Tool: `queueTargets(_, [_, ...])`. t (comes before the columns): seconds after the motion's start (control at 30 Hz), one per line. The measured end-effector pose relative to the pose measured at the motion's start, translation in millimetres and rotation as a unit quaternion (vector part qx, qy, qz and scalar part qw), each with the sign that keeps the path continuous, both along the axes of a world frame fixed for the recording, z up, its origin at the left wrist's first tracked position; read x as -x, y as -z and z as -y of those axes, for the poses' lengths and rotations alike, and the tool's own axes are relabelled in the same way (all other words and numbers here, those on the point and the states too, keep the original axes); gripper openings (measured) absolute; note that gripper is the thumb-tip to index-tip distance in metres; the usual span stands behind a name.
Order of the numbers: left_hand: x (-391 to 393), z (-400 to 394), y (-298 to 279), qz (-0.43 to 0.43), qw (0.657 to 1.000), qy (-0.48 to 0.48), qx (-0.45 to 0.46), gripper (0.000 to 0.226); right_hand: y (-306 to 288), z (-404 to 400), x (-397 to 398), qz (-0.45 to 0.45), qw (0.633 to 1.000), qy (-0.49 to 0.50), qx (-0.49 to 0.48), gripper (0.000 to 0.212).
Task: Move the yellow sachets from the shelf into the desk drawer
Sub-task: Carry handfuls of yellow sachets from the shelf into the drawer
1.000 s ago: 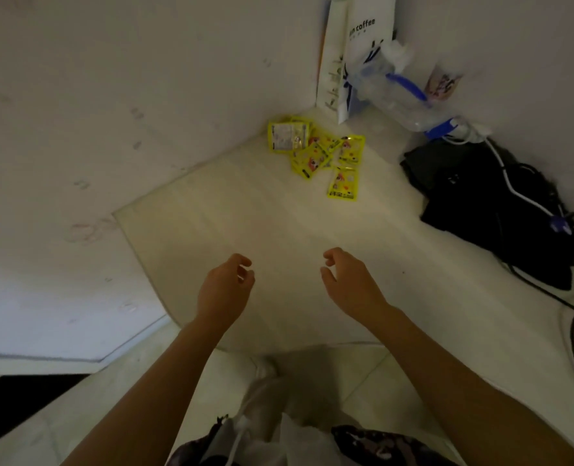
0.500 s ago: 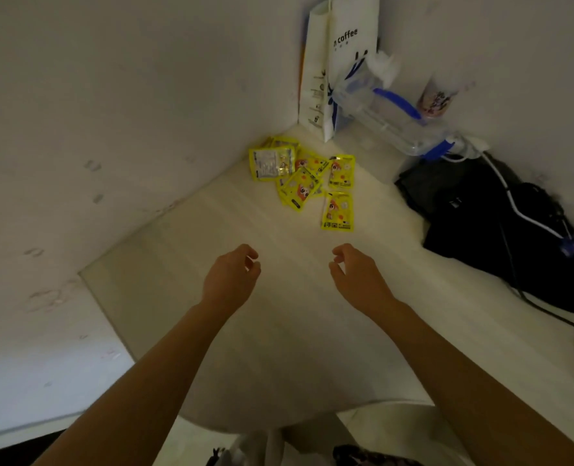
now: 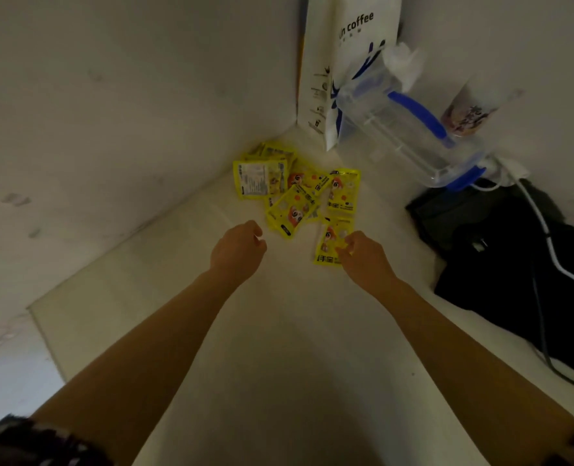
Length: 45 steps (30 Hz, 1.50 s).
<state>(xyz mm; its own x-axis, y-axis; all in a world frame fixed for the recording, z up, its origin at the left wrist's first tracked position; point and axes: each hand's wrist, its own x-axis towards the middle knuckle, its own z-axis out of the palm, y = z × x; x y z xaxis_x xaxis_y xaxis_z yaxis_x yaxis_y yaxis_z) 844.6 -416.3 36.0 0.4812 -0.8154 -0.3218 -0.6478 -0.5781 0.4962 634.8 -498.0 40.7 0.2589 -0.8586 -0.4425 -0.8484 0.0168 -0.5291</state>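
Several yellow sachets (image 3: 292,190) lie in a loose pile in the far corner of a pale shelf (image 3: 164,297). One sachet (image 3: 329,242) lies apart, nearest to me. My right hand (image 3: 363,253) rests over the lower right edge of that sachet, fingers curled down on it; whether it grips the sachet is unclear. My left hand (image 3: 238,250) hovers just short of the pile's near edge, fingers loosely curled and holding nothing. The desk drawer is out of view.
A white coffee bag (image 3: 346,68) stands in the corner behind the pile. A clear plastic box with blue clips (image 3: 410,136) leans beside it. A black bag (image 3: 514,264) with white and black cables fills the right side. Walls close the left and back.
Both hands have reached forward toward the sachets. My right hand has arrived on the nearest sachet; my left hand has come close to the pile.
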Motion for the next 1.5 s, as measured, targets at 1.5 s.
queueTargets(1.5, [-60.7,113.8,-0.4,0.039,0.997,0.065,0.021,0.047,26.7,116.3,-37.7,0.051,0.990,0.133,-0.012,0.035])
